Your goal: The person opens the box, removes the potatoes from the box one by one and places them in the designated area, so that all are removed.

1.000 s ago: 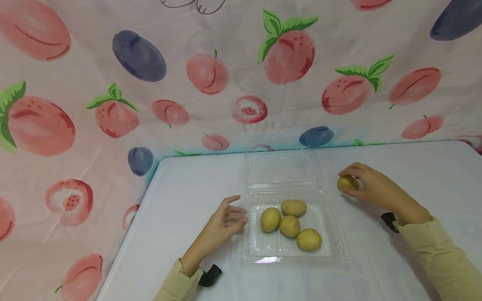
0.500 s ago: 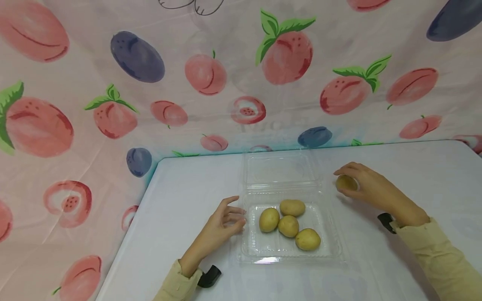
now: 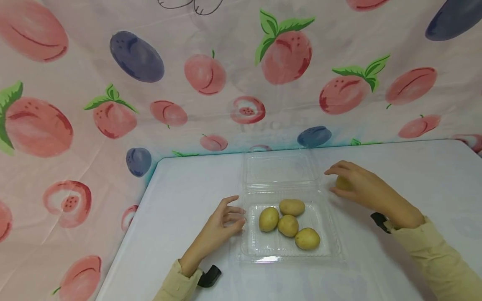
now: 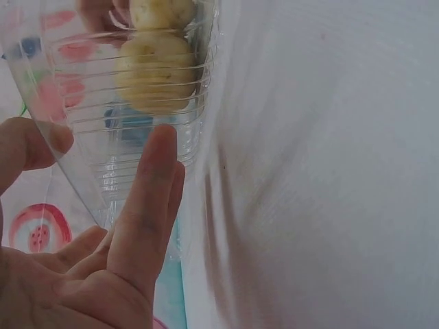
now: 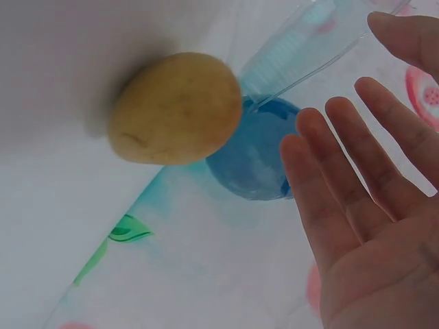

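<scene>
A clear hinged plastic container (image 3: pixel 256 251) lies with its lid (image 3: pixel 280 167) folded back, several potatoes (image 3: pixel 288 225) inside. My left hand (image 3: pixel 218 228) is at the container's left side, fingers loosely extended. Seen from the left wrist, the thumb and fingers (image 4: pixel 147 212) are close to the ribbed wall; whether they touch it I cannot tell. Right of the container, my right hand (image 3: pixel 363 188) is above a single potato (image 3: pixel 342 183), partly covering it in the head view. From the right wrist, that potato (image 5: pixel 178 110) rests on the table, with a gap between it and the straight fingers (image 5: pixel 336 185).
A white cloth covers the table (image 3: pixel 421 167). Behind and to the left hangs a sheet (image 3: pixel 211 33) printed with fruit. Black bands (image 3: pixel 209 276) are on both wrists below the beige sleeves (image 3: pixel 433 242).
Earlier, the right hand's fingers were around the lone potato. They have let go and spread, and the hand has shifted slightly left. The left hand and the potatoes inside the container look unmoved.
</scene>
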A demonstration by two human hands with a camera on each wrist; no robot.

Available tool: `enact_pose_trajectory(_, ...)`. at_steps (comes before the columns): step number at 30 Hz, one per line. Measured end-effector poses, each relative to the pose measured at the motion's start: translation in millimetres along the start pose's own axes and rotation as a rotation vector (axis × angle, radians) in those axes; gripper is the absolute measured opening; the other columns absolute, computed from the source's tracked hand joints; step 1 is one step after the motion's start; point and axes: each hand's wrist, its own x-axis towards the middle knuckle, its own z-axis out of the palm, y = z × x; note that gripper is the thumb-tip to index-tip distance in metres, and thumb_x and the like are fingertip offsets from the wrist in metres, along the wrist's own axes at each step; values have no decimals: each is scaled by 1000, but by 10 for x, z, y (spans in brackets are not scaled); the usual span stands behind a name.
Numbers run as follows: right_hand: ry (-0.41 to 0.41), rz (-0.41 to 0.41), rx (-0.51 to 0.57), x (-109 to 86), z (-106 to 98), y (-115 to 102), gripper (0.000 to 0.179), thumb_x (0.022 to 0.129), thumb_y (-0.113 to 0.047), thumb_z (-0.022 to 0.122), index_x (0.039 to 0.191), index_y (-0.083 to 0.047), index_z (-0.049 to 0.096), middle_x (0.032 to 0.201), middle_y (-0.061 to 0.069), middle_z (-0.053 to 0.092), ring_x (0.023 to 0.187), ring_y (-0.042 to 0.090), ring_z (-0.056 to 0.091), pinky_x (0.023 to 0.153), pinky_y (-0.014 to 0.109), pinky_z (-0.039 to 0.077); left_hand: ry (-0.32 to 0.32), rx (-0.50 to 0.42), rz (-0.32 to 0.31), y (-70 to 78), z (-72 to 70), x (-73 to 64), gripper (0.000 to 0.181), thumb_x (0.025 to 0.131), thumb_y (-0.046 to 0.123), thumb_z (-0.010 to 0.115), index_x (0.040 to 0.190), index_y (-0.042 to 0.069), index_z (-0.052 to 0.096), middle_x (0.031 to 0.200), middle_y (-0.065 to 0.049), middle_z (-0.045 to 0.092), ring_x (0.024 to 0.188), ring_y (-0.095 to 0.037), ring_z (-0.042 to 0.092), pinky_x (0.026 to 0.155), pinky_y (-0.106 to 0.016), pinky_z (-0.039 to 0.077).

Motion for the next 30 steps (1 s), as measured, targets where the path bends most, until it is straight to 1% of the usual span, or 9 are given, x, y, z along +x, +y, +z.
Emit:
enact_pose_trajectory(11, 26, -51, -26, 23, 8, -99, 37, 82, -8, 79, 117, -4, 68, 117, 13, 62, 105, 29, 62, 85, 52, 56, -1, -8, 2, -24, -8, 2, 69, 95, 12, 67, 152, 13, 29, 130, -17, 58, 115, -30, 63, 81, -29, 61)
enact_pose_trajectory(14, 34, -71, -28, 30, 9, -134, 36, 83, -9, 79, 117, -5, 68, 117, 11, 63, 101, 26, 63, 82, 48, 57, -1, -7, 4, -26, -9, 4, 68, 95, 12, 67, 152, 13, 29, 130, -17, 58, 115, -30, 63, 80, -29, 61)
enact_pose_trajectory(17, 32, -90, -30, 42, 10, -178, 35, 84, -10, 79, 117, -6, 68, 116, 10, 63, 100, 25, 63, 80, 45, 58, -3, -8, 3, -25, -8, 6, 68, 95, 12, 67, 152, 13, 29, 130, -17, 58, 115, -30, 62, 80, -29, 61)
enact_pose_trajectory(21, 11, -91, -34, 52, 5, -247, 35, 85, -12, 79, 118, -8, 68, 117, 9, 63, 107, 26, 62, 84, 47, 58, -6, -13, 7, -26, -5, 6, 68, 96, 12, 66, 152, 12, 29, 130, -18, 57, 114, -30, 63, 80, -30, 61)
enact_pose_trajectory(25, -6, -94, -29, 58, 9, -314, 35, 85, -12, 78, 119, -9, 68, 117, 7, 63, 111, 26, 61, 88, 48, 57, -7, -20, 10, -32, -3, 5, 68, 96, 11, 66, 152, 11, 29, 130, -19, 57, 113, -31, 63, 80, -30, 61)
enact_pose_trajectory(30, 9, -148, -16, 69, 49, -372, 37, 83, -10, 80, 118, -9, 68, 115, 5, 63, 109, 24, 62, 88, 45, 58, -4, -19, 4, -32, -3, 6, 68, 95, 11, 67, 152, 13, 30, 130, -18, 57, 114, -30, 63, 81, -29, 61)
